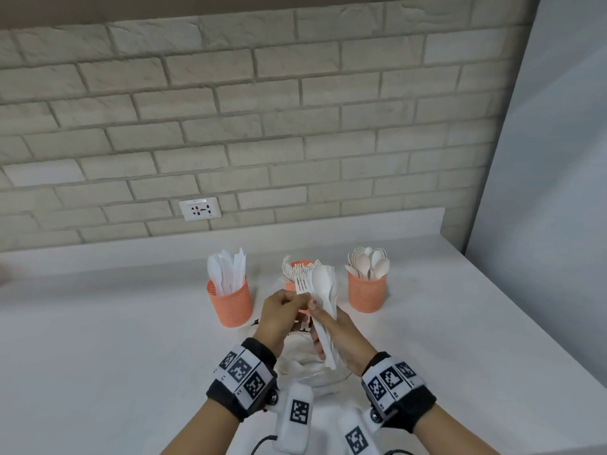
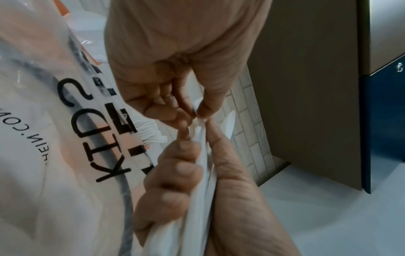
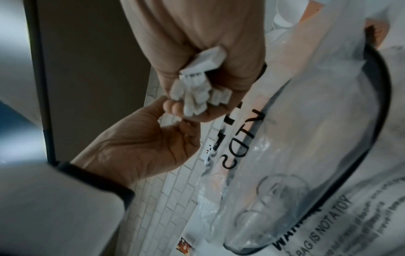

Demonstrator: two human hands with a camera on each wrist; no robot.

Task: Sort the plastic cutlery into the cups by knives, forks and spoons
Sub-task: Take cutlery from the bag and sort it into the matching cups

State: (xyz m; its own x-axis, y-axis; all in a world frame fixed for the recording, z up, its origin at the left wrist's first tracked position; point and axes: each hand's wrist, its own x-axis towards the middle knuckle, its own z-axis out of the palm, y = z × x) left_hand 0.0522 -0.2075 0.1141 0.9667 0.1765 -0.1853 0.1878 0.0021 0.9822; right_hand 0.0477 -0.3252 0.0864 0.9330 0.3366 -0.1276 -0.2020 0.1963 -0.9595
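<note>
The right hand [image 1: 341,339] is wrapped round a bundle of white plastic cutlery [image 1: 323,310], fingers curled about the handles; a spoon faces up at the front with fork tines fanning behind it. The left hand [image 1: 281,315] pinches at the bundle's upper handles between thumb and fingertips, though which single piece it has is hard to tell through the blur. Both hands hover above a clear plastic bag [image 3: 306,155] printed with black lettering, lying on the white counter [image 1: 115,339]. Behind the bundle stands the middle orange mesh cup [image 1: 300,265], with forks in it. To the left, the knife cup [image 1: 230,302] holds white knives upright; to the right, the spoon cup [image 1: 367,292] is packed with spoons. A wall socket [image 1: 199,209] sits in the brick wall behind.
</note>
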